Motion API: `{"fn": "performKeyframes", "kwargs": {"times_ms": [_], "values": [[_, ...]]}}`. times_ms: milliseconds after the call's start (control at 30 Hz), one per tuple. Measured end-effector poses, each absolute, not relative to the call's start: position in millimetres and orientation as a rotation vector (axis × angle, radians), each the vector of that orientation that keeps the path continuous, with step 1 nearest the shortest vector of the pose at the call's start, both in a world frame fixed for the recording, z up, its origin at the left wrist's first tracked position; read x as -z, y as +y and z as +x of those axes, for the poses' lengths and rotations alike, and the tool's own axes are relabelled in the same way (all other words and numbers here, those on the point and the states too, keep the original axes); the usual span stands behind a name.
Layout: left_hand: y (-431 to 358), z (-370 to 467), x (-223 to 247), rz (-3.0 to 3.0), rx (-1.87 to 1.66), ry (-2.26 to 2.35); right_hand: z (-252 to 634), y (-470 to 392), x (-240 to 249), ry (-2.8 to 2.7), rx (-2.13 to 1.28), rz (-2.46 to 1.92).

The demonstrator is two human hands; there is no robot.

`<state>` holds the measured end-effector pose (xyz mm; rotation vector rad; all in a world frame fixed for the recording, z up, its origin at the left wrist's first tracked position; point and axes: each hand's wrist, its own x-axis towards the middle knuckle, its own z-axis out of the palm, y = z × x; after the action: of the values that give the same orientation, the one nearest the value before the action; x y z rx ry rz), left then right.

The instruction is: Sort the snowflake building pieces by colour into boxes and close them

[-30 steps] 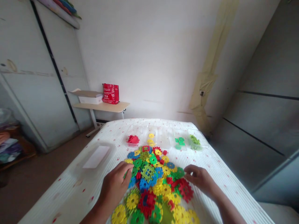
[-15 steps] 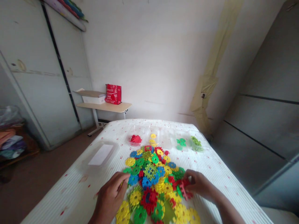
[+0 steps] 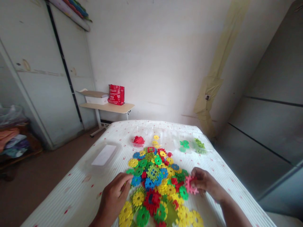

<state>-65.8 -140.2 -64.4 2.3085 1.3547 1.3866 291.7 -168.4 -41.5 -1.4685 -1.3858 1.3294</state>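
Observation:
My right hand (image 3: 204,183) grips a pinkish-red square plastic building piece (image 3: 190,184) with notched edges, thumb and fingers on its right side. It is held at the right edge of a heap of interlocking plastic pieces in red, yellow, green and blue. At the heap's left edge is my left hand (image 3: 116,192), fingers loosely bent with a gap between thumb and forefinger. Its fingertips come near a blue flower-shaped disc (image 3: 136,180). A light green square piece (image 3: 153,172) lies on the heap's middle, and a red square piece (image 3: 151,201) lies nearer me.
Beyond the heap stand clear containers with red pieces (image 3: 138,140), yellow discs (image 3: 155,142), green pieces (image 3: 184,144) and light green pieces (image 3: 200,143). A clear tray holding a white sheet (image 3: 103,155) lies left. A side table (image 3: 111,108) carries a red bag (image 3: 116,95).
My right hand has drawn the pinkish-red square piece slightly up and right, off the heap's edge. My left hand keeps nearly the same pose.

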Motion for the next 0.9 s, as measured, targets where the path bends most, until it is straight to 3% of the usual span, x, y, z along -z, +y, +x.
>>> {"fn": "performKeyframes", "kwargs": {"times_ms": [200, 700, 900], "values": [[-140.1, -65.8, 65.7, 2.311, -1.363, 1.367, 288.4, -160.8, 45.1, -1.334, -1.05, -1.535], [-140.0, -61.7, 68.1, 2.304, -1.365, 1.362, 215.3, -172.4, 15.3, -1.523, -1.404, -1.178], [-140.3, -63.2, 65.5, 2.286, -1.373, 1.379, 172.2, -166.3, 9.0, -1.973, -1.221, -1.406]]}}
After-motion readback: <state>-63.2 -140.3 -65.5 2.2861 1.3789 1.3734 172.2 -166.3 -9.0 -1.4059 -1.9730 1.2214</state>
